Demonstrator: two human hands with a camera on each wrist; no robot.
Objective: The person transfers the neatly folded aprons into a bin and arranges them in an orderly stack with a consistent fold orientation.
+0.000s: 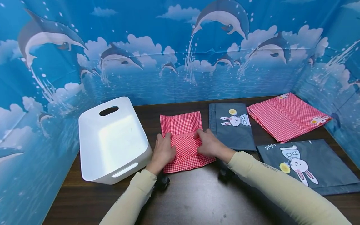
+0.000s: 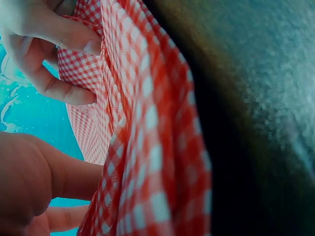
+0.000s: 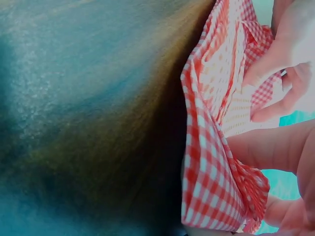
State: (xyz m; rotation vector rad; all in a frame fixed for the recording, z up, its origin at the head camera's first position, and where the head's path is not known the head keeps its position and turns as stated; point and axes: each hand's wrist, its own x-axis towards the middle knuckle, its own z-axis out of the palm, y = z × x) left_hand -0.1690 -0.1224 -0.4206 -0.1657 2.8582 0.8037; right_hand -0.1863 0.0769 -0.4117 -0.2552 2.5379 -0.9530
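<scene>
A red-and-white checked cloth point(image 1: 184, 147) lies on the dark table between both hands, with a crease across its middle. On its left edge my left hand point(image 1: 163, 151) grips the fabric, thumb and fingers bent over the side. The right hand point(image 1: 208, 144) holds the opposite edge in the same way. From the left wrist view, the checked fabric point(image 2: 152, 123) rises in a loose fold near the thumb. In the right wrist view the cloth's near edge point(image 3: 211, 182) bulges up, and part of the right fingers is hidden behind it.
To the left stands a white plastic bin point(image 1: 118, 140) with handle slots. Right of the cloth lie a folded dark grey rabbit-print piece point(image 1: 236, 134), a larger one point(image 1: 329, 168) nearer the front, and another red checked piece point(image 1: 287, 117) behind. A dolphin-print curtain point(image 1: 174, 84) encloses the table.
</scene>
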